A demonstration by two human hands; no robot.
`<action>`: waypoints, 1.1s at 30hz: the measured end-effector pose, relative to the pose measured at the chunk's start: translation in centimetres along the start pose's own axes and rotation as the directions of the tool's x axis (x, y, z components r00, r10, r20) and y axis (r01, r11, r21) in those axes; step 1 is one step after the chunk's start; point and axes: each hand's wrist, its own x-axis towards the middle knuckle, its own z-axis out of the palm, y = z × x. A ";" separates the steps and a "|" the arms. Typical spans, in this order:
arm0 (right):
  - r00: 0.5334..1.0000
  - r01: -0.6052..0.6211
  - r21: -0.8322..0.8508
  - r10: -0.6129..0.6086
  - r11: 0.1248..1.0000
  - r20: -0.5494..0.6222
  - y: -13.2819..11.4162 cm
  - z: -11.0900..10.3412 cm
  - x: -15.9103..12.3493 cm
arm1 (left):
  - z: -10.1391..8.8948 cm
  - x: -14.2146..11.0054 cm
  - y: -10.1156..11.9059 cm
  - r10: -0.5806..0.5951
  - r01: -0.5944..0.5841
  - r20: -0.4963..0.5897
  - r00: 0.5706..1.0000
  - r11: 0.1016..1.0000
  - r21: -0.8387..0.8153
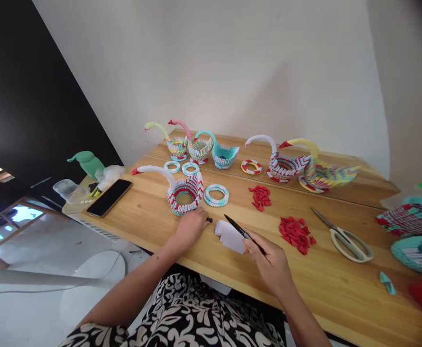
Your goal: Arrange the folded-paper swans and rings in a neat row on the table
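Observation:
My right hand (pixel 270 258) grips a black pen (pixel 238 225), its bare tip pointing up and left. A small stack of white paper slips (pixel 230 236) lies on the table just under the pen. My left hand (pixel 192 224) rests closed on the table, with a small black pen cap (pixel 209 220) at its fingertips. Right behind that hand stands a folded-paper swan (pixel 185 193) in red, white and teal, with a white neck and red beak. A teal and white paper ring (pixel 216 195) lies beside the swan.
More paper swans (pixel 223 155) line the back of the wooden table (pixel 149 212). Red folded pieces (pixel 294 233) and scissors (pixel 343 236) lie to the right. A phone (pixel 109 197) and a green vase-like object (pixel 89 163) are at the left end. Other paper pieces (pixel 418 253) sit far right.

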 end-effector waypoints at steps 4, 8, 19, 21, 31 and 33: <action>0.996 0.086 -0.085 -0.086 0.993 0.004 0.7 -0.9 -0.6 | -1.2 -1.6 0.5 0.194 -0.193 0.004 0.981 0.979 0.063; 0.984 0.179 -0.115 -0.177 0.977 0.024 0.3 -1.3 -0.9 | -2.2 -3.4 1.8 0.163 -0.165 -0.028 0.986 0.983 -0.078; 0.932 0.362 -0.283 -0.354 0.888 0.079 -1.1 -1.5 -0.4 | -4.0 -3.7 3.7 0.289 -0.289 0.007 0.957 0.956 0.052; 0.921 0.387 -0.334 -0.374 0.859 0.107 -1.4 -1.8 -0.3 | -4.3 -3.7 4.2 0.311 -0.312 0.046 0.949 0.950 0.019; 0.886 0.463 -0.324 -0.436 0.825 0.157 -2.6 -1.0 -0.1 | -1.6 -4.9 4.2 0.148 -0.127 0.045 0.988 0.940 -0.316; 0.886 0.464 -0.306 -0.443 0.831 0.141 -2.3 -0.6 -0.3 | -1.5 -5.0 4.3 0.139 -0.122 0.036 0.990 0.945 -0.303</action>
